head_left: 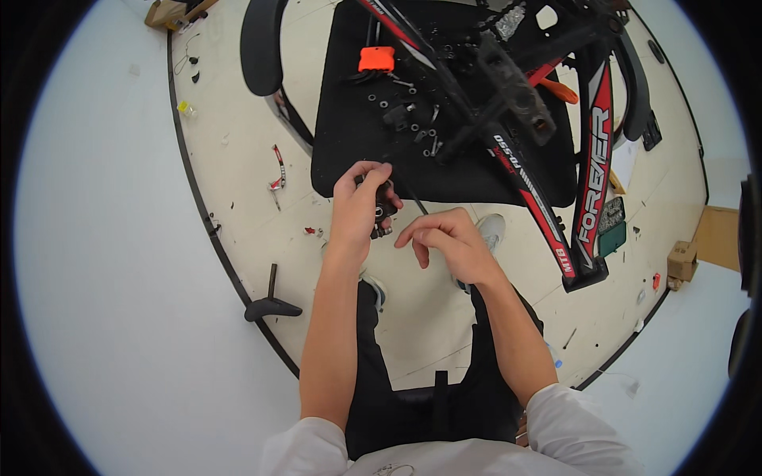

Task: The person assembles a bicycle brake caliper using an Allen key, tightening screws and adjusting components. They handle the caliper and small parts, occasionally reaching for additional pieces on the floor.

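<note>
My left hand (359, 198) is closed around a small dark metal bike part (384, 208), which looks like a brake caliper; the fingers cover much of it. A thin black cable or rod (414, 195) runs from near that hand toward my right hand. Just to the right, my right hand (451, 244) hovers with loosely bent fingers apart and nothing visible in them. Beyond both hands lies a black and red bicycle frame (516, 159) across a black chair seat (349, 159). Nuts, bolts and small dark parts (413, 127) are scattered on the seat.
An orange block-shaped object (376, 59) sits on the seat. Chair armrests (262, 47) flank it. On the floor lie a bicycle saddle with its post (272, 305), a red and black lever (279, 168), a green tool case (612, 238) and cardboard boxes (682, 260).
</note>
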`<state>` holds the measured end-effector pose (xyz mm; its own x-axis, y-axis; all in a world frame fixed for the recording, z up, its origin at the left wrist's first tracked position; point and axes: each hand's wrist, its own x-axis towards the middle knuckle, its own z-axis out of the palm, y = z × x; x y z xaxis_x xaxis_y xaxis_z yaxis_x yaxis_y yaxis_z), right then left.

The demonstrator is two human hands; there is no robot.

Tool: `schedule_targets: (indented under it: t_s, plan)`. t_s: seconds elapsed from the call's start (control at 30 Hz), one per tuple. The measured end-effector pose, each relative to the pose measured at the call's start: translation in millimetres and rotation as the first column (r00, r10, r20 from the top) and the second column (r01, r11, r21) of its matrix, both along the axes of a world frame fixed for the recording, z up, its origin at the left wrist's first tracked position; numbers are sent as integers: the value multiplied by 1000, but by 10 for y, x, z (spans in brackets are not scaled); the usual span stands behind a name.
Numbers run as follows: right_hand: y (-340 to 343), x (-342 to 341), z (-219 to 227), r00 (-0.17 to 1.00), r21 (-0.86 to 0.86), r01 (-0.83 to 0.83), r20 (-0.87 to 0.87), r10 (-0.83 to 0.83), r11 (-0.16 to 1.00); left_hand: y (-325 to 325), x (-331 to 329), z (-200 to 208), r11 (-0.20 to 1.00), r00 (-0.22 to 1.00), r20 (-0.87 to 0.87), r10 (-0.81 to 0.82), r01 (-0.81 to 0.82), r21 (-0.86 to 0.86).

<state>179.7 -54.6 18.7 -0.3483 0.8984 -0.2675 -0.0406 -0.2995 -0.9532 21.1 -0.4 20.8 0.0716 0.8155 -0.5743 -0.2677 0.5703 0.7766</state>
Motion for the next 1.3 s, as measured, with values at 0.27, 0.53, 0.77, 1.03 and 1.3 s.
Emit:
schedule_targets:
  t_s: [0.27,0.53,0.77,1.03,1.3]
  plan:
    - [30,-145,-72,983,-20,-183,-20,182,983,-4,-110,-9,996,995,-80,-64,69,59]
    - [157,85,52,981,-84,85,-170,-98,993,-15,13,39,981,988,-128,-86,106,161]
    - [109,373,98,975,-225,93,-178,-135,970,-34,349,58,928,947,-285,-145,230,293]
    - [38,716,210,885,-222,285,-312,-345,932,-62,508,41,955,930,264,-256,200,220]
    - [68,762,77,773,-85,518,-380,-508,851,-68,538,12,965,861,439,-256,199,173]
